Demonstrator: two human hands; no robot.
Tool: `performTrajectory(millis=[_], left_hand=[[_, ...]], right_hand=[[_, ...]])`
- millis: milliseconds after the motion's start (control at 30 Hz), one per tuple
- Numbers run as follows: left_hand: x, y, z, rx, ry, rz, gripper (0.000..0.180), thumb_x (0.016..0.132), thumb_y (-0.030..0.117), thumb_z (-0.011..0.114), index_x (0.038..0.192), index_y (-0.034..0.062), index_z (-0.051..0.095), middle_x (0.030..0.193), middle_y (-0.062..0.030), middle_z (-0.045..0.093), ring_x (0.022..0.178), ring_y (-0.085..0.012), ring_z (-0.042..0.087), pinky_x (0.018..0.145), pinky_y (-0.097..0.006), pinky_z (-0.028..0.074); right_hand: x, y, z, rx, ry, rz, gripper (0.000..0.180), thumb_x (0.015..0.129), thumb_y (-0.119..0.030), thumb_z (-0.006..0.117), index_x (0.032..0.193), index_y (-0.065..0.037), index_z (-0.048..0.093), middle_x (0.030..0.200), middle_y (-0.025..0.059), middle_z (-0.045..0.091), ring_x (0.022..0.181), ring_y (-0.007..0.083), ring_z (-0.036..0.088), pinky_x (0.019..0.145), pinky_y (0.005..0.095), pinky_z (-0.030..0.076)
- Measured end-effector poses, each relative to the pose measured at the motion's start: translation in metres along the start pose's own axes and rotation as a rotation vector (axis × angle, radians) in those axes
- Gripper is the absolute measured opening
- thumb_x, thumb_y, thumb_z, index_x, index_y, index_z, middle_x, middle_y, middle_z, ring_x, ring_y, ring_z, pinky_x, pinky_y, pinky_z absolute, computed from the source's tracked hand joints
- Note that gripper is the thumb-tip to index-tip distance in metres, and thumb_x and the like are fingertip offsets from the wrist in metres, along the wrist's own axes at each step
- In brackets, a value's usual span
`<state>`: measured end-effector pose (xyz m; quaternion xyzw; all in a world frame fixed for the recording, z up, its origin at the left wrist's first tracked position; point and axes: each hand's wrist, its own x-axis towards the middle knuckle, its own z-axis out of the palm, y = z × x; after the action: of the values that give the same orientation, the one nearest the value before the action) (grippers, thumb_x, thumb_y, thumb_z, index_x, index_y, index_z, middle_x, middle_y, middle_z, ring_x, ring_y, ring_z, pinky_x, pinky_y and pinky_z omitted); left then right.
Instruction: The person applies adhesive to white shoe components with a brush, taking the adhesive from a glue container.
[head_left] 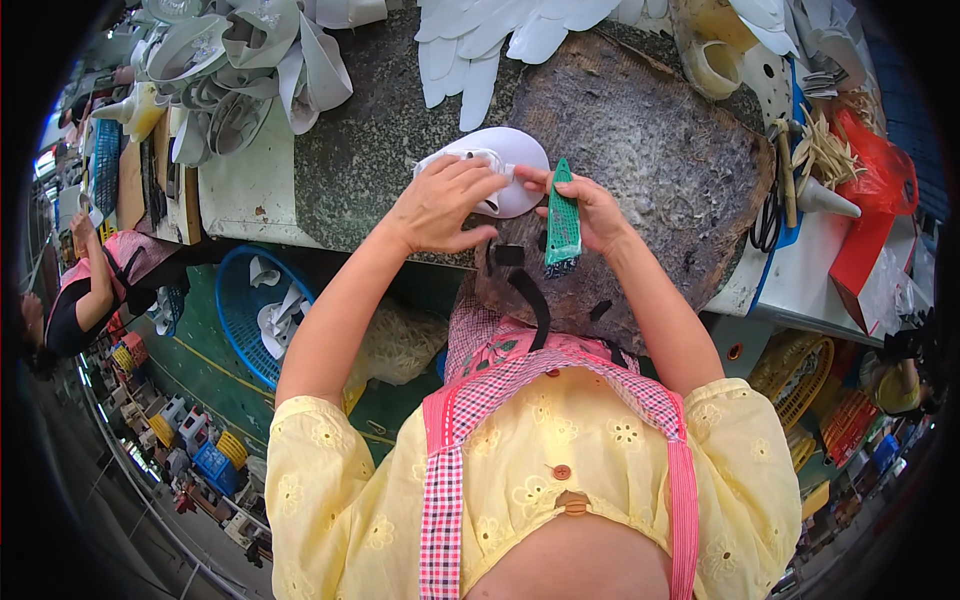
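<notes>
A smooth white oval piece (525,150) with a raised, stitched-looking band (495,160) along its left side lies in front of me. My left hand (440,205) is over its near left edge, fingers stretched out and thumb apart, not visibly gripping it. In my right hand (595,215) is a narrow green mesh-covered strip (563,220), pointed at the far end and dark at the near end. That hand's index finger reaches to the white piece's right edge. Beneath both hands lies a worn, fuzzy brown board (640,150).
White flat pieces (480,50) fan out at the far edge. Grey-white curved pieces (250,60) pile up at far left. A glue-stained container (712,65) stands far right, near a red bag (875,165). A blue basket (235,320) is below left; another person (95,275) works beyond.
</notes>
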<state>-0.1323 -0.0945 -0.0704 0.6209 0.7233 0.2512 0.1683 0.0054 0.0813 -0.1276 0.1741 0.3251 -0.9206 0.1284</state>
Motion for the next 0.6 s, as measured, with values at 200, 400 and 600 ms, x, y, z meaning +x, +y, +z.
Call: performTrajectory(millis=[200, 400, 600], left_hand=[[-0.018, -0.007, 0.022, 0.313, 0.220, 0.078, 0.028, 0.068, 0.010, 0.061, 0.096, 0.0080, 0.055, 0.096, -0.0082, 0.057, 0.092, -0.0227, 0.055, 0.075, -0.034, 0.043], [-0.007, 0.004, 0.045, 0.110, 0.329, -0.369, 0.013, 0.070, 0.002, 0.056, 0.083, 0.0050, 0.056, 0.083, -0.0098, 0.056, 0.069, -0.0272, 0.057, 0.061, -0.036, 0.045], [-0.014, -0.004, 0.056, 0.318, 0.253, -0.414, 0.010, 0.072, 0.009, 0.059, 0.079, 0.0028, 0.057, 0.080, -0.0077, 0.049, 0.079, -0.0253, 0.052, 0.067, -0.032, 0.044]], right_hand=[[0.000, -0.001, 0.001, 0.008, 0.032, 0.013, 0.051, 0.075, -0.025, 0.051, 0.117, 0.004, 0.045, 0.126, 0.0087, 0.043, 0.108, 0.0145, 0.043, 0.083, 0.0256, 0.040], [0.000, -0.001, 0.004, 0.081, 0.037, 0.014, 0.044, 0.077, -0.014, 0.047, 0.115, 0.008, 0.046, 0.118, 0.0093, 0.049, 0.104, 0.0154, 0.045, 0.091, 0.0287, 0.034], [0.001, 0.004, 0.000, -0.021, 0.041, 0.020, 0.049, 0.075, -0.021, 0.049, 0.116, 0.005, 0.046, 0.124, 0.0095, 0.045, 0.109, 0.0163, 0.042, 0.084, 0.0264, 0.038]])
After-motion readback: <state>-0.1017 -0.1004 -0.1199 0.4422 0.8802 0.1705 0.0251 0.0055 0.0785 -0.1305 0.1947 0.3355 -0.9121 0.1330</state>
